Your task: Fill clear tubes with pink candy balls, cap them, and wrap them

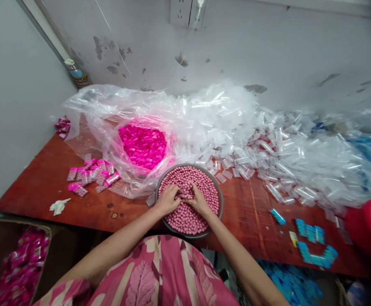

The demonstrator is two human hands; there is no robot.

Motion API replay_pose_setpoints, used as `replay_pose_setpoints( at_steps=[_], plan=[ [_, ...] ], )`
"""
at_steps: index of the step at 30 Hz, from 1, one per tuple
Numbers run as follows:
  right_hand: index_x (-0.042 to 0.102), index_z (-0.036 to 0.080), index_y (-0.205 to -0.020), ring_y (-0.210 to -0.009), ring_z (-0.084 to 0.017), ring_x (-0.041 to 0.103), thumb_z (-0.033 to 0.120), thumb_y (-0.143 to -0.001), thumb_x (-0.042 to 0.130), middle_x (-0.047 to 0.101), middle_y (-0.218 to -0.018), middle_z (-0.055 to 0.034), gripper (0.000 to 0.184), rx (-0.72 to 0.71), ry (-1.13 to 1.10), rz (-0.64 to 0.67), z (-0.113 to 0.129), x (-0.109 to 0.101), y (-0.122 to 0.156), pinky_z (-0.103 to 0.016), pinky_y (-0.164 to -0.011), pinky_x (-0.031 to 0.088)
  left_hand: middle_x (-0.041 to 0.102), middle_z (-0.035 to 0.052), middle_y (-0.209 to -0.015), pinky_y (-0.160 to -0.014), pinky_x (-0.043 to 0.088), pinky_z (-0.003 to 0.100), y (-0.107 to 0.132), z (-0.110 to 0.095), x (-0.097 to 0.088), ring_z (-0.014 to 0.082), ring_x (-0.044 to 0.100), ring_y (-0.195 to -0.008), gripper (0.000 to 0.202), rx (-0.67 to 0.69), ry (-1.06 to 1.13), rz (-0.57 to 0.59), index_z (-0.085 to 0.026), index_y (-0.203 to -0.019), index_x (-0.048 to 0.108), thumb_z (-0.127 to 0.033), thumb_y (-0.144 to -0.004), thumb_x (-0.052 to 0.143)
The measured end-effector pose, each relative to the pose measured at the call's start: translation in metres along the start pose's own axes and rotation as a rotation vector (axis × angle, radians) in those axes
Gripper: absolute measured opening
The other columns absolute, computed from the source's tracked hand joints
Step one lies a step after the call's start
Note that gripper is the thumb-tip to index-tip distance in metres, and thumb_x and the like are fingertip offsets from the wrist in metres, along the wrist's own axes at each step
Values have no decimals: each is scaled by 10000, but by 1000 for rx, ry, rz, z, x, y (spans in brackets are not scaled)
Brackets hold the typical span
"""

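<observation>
A round grey bowl (221, 204) full of pink beads (188, 221) stands at the table's front edge. Over its middle, my left hand (168, 199) has its fingers curled down at the beads. My right hand (200, 202) meets it from the other side, thumb and fingers bent inward. Between the fingertips is what looks like a small clear plastic case (186, 192), partly hidden by fingers and hard to tell from the beads. Behind the bowl to the left, a clear plastic bag (109, 110) lies open around bright pink caps (144, 144).
Bead-filled cases with pink caps (93, 174) lie at left, near a paper scrap (59, 206). Clear empty cases (236, 163) heap along the wall. Blue-filled cases (317, 255) and a red tub (357, 225) are at right. A carton (47, 259) of pink packs stands below left.
</observation>
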State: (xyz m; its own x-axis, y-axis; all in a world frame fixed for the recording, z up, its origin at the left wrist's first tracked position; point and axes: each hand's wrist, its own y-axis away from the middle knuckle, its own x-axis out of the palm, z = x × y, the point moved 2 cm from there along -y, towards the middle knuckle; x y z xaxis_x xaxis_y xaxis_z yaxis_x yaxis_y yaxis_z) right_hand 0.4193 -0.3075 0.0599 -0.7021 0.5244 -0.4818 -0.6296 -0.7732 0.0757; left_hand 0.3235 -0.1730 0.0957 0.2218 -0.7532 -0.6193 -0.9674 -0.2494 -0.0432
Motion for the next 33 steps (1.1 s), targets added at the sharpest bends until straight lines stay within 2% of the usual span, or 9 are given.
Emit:
replay_pose_setpoints(
  at_steps=[6,9,12,17,22,24,27,30,33],
  plan=[
    [153,149,-1354,-1162,-262,426,207,-696,581,419,-1293,-156,787,36,162,-8,10,4,-1,-428,-937,353,525,59,-917,-851,371,378,-4,-3,15,206,473,-928,57,-6,51,12,-166,-767,561,-140,-720,545],
    [99,166,-1371,-1246,-237,316,108,-682,517,312,-1372,-142,808,-32,183,32,19,5,1,-423,-993,293,524,53,-907,-840,378,356,-7,-3,15,192,480,-913,22,-17,127,2,-165,-745,567,-168,-738,546],
    [94,203,-1375,-1283,-208,244,88,-664,503,237,-1413,-102,828,-47,110,86,25,-1,2,-410,-1028,240,536,47,-892,-833,387,344,-7,-4,9,182,492,-896,46,-27,235,3,-163,-744,569,-206,-741,555],
    [236,256,-1340,-1278,-216,252,212,-739,546,276,-1397,-73,678,-76,63,85,43,-28,7,-423,-1002,289,569,37,-841,-805,413,338,-7,3,-11,169,528,-848,128,-86,482,31,-145,-791,558,-268,-767,528],
    [331,291,-1293,-1108,-190,466,281,-807,513,399,-1309,-63,519,-181,-32,226,84,-47,7,-360,-866,442,580,11,-701,-625,488,302,-2,1,-26,144,585,-645,240,-149,769,197,-126,-834,529,-354,-761,533],
    [410,284,-1244,-1093,-193,473,287,-801,531,475,-1242,-60,459,-233,12,267,96,-48,4,-362,-883,423,583,11,-702,-609,499,306,-1,-4,-30,146,596,-634,277,-171,856,237,-127,-848,527,-381,-743,554],
    [518,260,-1135,-1042,-191,504,283,-803,539,573,-1102,-58,334,-297,70,250,107,-45,-1,-358,-899,393,591,21,-738,-615,506,315,1,-9,-37,154,606,-660,319,-194,944,257,-130,-857,542,-411,-712,585],
    [563,230,-1037,-919,-172,551,288,-799,545,604,-985,-55,246,-293,67,232,116,-42,-6,-313,-820,423,598,24,-764,-623,502,319,3,-8,-45,161,602,-687,333,-225,1015,261,-135,-876,570,-409,-691,607],
    [583,206,-935,-769,-142,565,301,-794,547,612,-858,-33,174,-250,81,306,126,-35,-10,-265,-708,439,622,34,-803,-681,474,308,6,-3,-53,164,589,-730,367,-239,974,222,-132,-929,612,-375,-658,649]
  ],
)
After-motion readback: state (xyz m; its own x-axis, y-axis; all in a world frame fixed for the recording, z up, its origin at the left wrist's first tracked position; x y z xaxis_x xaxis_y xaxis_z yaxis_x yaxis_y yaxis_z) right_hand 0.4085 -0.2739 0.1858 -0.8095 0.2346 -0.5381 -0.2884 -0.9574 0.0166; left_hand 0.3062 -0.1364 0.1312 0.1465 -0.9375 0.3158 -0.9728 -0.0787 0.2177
